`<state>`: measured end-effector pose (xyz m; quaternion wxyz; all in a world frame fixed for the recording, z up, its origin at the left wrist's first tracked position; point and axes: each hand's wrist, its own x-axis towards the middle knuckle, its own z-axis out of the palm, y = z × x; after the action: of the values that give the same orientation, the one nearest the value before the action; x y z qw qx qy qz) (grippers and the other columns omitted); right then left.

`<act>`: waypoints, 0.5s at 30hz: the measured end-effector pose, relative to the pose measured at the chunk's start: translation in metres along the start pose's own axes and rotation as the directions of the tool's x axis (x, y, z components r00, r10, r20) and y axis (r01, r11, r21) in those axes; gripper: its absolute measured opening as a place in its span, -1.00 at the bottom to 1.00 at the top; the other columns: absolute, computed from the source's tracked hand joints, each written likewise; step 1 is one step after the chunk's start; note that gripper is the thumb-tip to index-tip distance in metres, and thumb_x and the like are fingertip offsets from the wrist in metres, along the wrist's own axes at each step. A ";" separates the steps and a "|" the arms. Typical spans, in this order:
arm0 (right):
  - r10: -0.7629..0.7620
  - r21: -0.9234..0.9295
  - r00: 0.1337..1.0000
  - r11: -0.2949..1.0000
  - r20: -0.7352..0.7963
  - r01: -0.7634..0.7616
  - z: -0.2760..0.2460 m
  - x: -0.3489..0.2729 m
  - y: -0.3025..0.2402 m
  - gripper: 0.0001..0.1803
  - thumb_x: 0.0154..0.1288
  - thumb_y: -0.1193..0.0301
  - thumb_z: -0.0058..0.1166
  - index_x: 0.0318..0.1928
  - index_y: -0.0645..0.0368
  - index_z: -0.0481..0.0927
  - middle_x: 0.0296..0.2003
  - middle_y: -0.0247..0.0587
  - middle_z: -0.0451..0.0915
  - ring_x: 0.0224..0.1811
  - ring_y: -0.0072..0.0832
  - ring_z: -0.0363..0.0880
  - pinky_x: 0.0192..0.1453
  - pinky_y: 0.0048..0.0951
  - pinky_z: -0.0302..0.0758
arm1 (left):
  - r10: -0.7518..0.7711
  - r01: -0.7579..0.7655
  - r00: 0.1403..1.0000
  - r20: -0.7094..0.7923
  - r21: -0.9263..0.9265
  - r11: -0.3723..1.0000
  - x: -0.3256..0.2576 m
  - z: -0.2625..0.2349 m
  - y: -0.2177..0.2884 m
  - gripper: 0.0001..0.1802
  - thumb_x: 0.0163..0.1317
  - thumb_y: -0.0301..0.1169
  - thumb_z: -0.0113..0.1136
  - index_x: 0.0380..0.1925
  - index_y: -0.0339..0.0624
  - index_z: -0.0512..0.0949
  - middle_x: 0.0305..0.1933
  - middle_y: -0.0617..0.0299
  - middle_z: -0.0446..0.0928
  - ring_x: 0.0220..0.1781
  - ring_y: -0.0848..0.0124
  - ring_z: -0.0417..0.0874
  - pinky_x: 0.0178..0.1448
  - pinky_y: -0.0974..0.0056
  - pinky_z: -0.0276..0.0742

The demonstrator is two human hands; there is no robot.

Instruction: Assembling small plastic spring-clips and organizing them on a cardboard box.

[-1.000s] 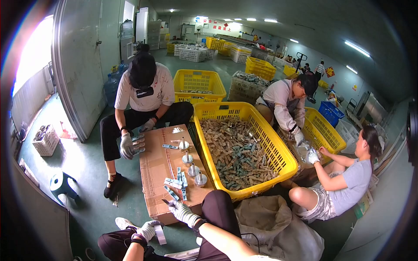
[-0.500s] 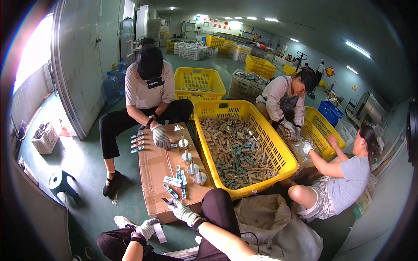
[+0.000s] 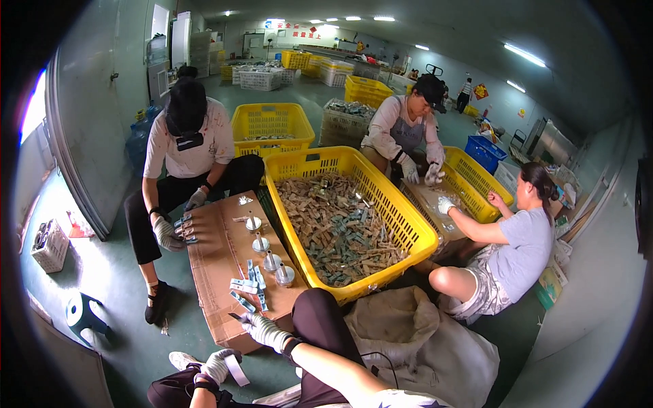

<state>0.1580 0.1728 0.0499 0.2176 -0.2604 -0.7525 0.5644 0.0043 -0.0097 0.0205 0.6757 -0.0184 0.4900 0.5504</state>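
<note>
My left hand [image 3: 219, 366], in a striped white glove, is closed on a pale strip [image 3: 237, 371] that hangs down beside my knee. Over the near edge of a cardboard box [image 3: 216, 280], my gloved right hand [image 3: 266, 332] pinches a small dark flat piece [image 3: 236, 317]. Just beyond its fingertips lie several pale blue and white clip-like pieces [image 3: 246, 285]. A row of round silver weights with upright stems [image 3: 272, 262] stands along the box's right side. On the far left edge, a co-worker's gloved hand [image 3: 166, 233] touches several similar clips [image 3: 184, 228].
Right of the box stands a large yellow crate [image 3: 413, 248] full of brown and green pieces. An open woven sack [image 3: 401, 316] slumps near my right leg. Two people work at another cardboard box [image 3: 442, 214] on the right. A green stool [image 3: 85, 314] stands left.
My view has turned to the right, so the scene sits further left. The co-worker's gloved hand has gone from mid-box to the clips on the left edge. My hands keep their holds.
</note>
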 end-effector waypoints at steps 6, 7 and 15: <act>0.007 -0.015 0.999 1.000 -0.044 -0.008 -0.009 0.001 0.002 -0.88 0.32 0.57 0.02 -0.15 0.17 0.52 -0.32 -0.32 0.53 -0.25 -0.56 0.44 -0.07 -0.47 0.43 | 0.010 -0.009 1.000 -0.009 0.091 0.996 -0.002 0.017 0.006 -0.86 0.19 -0.54 0.18 -0.30 -0.44 0.61 -0.33 0.11 0.62 -0.32 0.30 0.63 -0.09 0.26 0.55; 0.021 -0.034 0.999 0.999 -0.044 -0.022 -0.009 0.000 -0.002 -0.89 0.32 0.56 0.02 -0.15 0.17 0.53 -0.32 -0.30 0.54 -0.24 -0.54 0.45 -0.06 -0.47 0.44 | -0.007 0.009 1.000 -0.023 0.094 0.996 -0.005 0.017 0.007 -0.86 0.20 -0.54 0.17 -0.30 -0.43 0.61 -0.33 0.11 0.63 -0.34 0.31 0.63 -0.11 0.27 0.55; -0.007 0.025 0.999 1.000 -0.041 0.008 -0.008 -0.003 -0.007 -0.90 0.32 0.55 0.04 -0.17 0.18 0.54 -0.29 -0.29 0.57 -0.23 -0.52 0.47 -0.06 -0.45 0.44 | 0.056 -0.051 0.998 -0.025 0.181 0.982 -0.015 0.022 0.007 -0.83 0.24 -0.53 0.13 -0.24 -0.40 0.63 -0.30 0.16 0.64 -0.30 0.35 0.65 -0.09 0.30 0.55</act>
<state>0.1639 0.1755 0.0588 0.2384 -0.2661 -0.7416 0.5677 0.0149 -0.0057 0.0459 0.6523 0.0479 0.5481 0.5213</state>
